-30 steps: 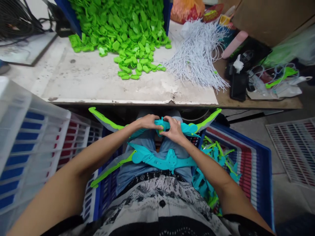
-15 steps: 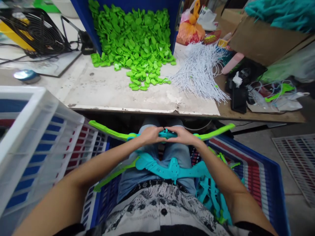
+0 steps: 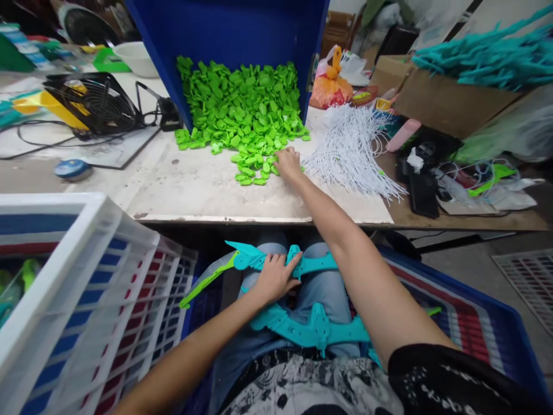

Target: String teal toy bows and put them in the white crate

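Bent fingers point(image 3: 281, 154) of the right hand point(image 3: 288, 163) point down at the edge of the little green pieces point(image 3: 246, 109) on the table point(image 3: 194, 193). It is hard to tell if they pinch one. The left hand point(image 3: 276, 279) has its fingers spread out, resting near the middle of a blue toy bow point(image 3: 318, 264), which lies across the person's jeans point(image 3: 319, 290). Its left end has a bright green arm point(image 3: 207, 281). Nearer the shirt point(image 3: 276, 377) lies a second blue bow point(image 3: 302, 333). The first bow looks light, stiff and smooth, like hard plastic, so it may slide. Its thick middle seems the best place to hold, as the thin green arm could bend. The green pieces look light and hard, so fingertips on their sides should do. White strings point(image 3: 352, 155) lie just beside the right hand, and farther back a blue bin point(image 3: 233, 34) holds more green pieces
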### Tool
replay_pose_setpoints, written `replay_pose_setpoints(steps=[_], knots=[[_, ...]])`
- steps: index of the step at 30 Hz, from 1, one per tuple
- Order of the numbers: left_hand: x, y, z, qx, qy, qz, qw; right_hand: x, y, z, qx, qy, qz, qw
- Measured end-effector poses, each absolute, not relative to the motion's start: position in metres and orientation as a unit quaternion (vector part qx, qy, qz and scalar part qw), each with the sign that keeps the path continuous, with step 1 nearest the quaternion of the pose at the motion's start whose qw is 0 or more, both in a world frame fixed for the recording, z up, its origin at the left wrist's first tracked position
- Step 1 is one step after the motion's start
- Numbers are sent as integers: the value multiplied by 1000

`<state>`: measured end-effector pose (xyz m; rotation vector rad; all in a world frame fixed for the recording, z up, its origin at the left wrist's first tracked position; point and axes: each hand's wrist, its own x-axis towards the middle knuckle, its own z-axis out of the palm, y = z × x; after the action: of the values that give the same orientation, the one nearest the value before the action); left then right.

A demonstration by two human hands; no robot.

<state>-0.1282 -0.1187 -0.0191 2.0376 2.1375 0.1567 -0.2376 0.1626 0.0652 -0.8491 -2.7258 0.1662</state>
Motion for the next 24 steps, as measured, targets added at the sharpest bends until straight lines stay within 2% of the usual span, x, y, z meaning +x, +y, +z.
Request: replay_pose_setpoints(steps=[4, 7, 10, 13, 17, 19, 22, 24], knots=[[-133, -116, -15, 686, 715, 63, 119, -236, 169, 66, -263, -951, 47, 155], [-137, -112, -10, 681, 712, 64, 163, -206, 169, 68, -221, -954, 93, 179], [-144, -100, -6, 641, 729, 55, 235, -161, 170, 67, -132, -972, 154, 121], [-150, -85, -3, 614, 733, 30, 291, -124, 174, 65, -96, -983, 145, 57], [-154, -73, -3, 599, 740, 19, 307, -106, 178, 62, -70, -987, 137, 47], [-155, -72, -4, 598, 740, 21, 308, -105, 171, 62, -116, -982, 126, 79], [-156, -75, -4, 591, 737, 26, 326, -102, 144, 64, -271, -953, 80, 112], [-162, -73, -8, 579, 734, 45, 353, -104, 126, 63, -251, -966, 44, 51]])
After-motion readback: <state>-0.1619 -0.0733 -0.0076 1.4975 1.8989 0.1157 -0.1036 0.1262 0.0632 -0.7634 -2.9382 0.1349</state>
